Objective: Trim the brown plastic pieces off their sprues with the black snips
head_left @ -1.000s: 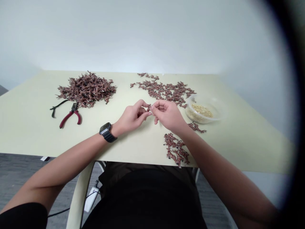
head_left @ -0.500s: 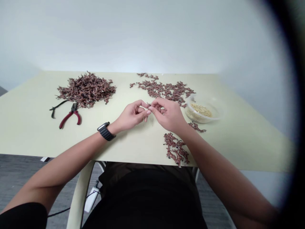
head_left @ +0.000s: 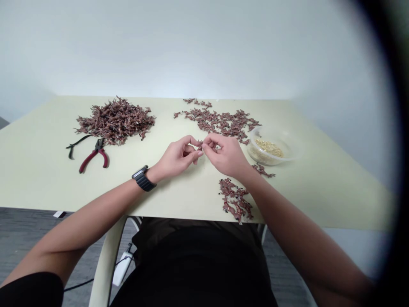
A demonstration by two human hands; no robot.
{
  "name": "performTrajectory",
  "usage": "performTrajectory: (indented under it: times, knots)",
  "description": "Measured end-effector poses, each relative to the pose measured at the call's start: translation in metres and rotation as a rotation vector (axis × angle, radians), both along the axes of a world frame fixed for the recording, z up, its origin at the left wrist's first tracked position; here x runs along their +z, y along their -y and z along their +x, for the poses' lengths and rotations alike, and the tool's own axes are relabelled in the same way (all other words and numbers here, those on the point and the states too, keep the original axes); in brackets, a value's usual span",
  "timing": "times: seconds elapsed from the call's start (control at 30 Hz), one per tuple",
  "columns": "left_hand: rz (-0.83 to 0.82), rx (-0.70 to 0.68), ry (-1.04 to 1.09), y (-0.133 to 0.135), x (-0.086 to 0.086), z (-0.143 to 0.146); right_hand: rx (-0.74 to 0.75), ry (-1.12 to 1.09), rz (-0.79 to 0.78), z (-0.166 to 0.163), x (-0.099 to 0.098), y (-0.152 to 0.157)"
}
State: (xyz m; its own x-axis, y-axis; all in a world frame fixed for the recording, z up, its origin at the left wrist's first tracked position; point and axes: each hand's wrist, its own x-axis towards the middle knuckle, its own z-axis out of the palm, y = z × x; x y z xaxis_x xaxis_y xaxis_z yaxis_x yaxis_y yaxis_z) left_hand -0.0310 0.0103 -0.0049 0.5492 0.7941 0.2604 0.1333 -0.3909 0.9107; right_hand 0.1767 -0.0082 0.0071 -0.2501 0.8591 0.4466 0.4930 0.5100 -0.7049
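Observation:
Both hands meet above the middle of the table (head_left: 179,196). Between the thumb and forefinger of my left hand (head_left: 179,158) is a small brown animal figurine (head_left: 200,147), with thin points like antlers or legs sticking up. My right hand (head_left: 225,155) is pinched at the figurine's right side; its fingertips are closed, and whether they hold a tiny part there is too small to see. A clear plastic bowl (head_left: 289,158) of small gold-coloured pieces (head_left: 269,148) stands just right of my right hand.
A large heap of brown figurines (head_left: 116,121) lies at the back left, with red-handled pliers (head_left: 97,155) and a black tool (head_left: 75,145) before it. More figurines (head_left: 223,121) spread behind my hands. A small group (head_left: 235,200) sits near the front edge, others (head_left: 263,170) by the bowl.
The figurine has turned or shifted slightly between my fingers, so more of its brown body shows. My hands have otherwise stayed nearly in place.

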Motion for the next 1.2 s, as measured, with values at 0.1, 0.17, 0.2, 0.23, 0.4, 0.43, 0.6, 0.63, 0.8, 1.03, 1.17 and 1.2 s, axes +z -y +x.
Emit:
performTrajectory:
  times: [0.1,0.17,0.2,0.23,0.4,0.43,0.6,0.63,0.8,1.03,1.17,1.2]
  knots:
    - [0.201,0.058,-0.126,0.0,-0.002,-0.003,0.092,-0.232,-0.31,0.001,-0.002,-0.003]
    - [0.196,0.052,-0.121,0.0,-0.002,-0.004,0.147,-0.286,-0.429,0.003,-0.002,-0.004]
    - [0.141,0.032,-0.085,0.0,-0.001,-0.003,0.148,-0.266,-0.423,0.004,-0.001,-0.004]
    - [0.064,0.006,-0.039,0.0,0.0,-0.002,0.134,-0.22,-0.373,0.005,0.0,-0.004]
    - [-0.253,-0.091,0.089,0.0,0.009,0.001,0.005,0.053,0.059,0.009,0.005,-0.001]
    - [-0.268,-0.097,0.094,0.0,0.01,0.002,0.012,0.104,0.132,0.009,0.005,-0.001]
    - [-0.285,-0.104,0.108,0.001,0.011,0.002,0.073,0.269,0.301,0.008,0.001,-0.002]
    - [-0.286,-0.101,0.113,0.001,0.011,0.002,0.061,0.267,0.29,0.007,0.0,-0.002]
    - [-0.261,-0.066,0.109,0.001,0.008,0.003,0.024,0.2,0.183,0.005,0.002,0.001]
    - [0.044,-0.003,-0.028,0.001,0.002,-0.002,0.066,-0.139,-0.243,0.005,0.0,-0.001]
    - [-0.038,-0.031,0.025,0.0,0.004,-0.002,0.103,-0.167,-0.303,0.007,0.0,-0.003]
    - [-0.096,-0.047,0.054,0.0,0.005,-0.002,0.084,-0.13,-0.238,0.008,0.001,-0.003]
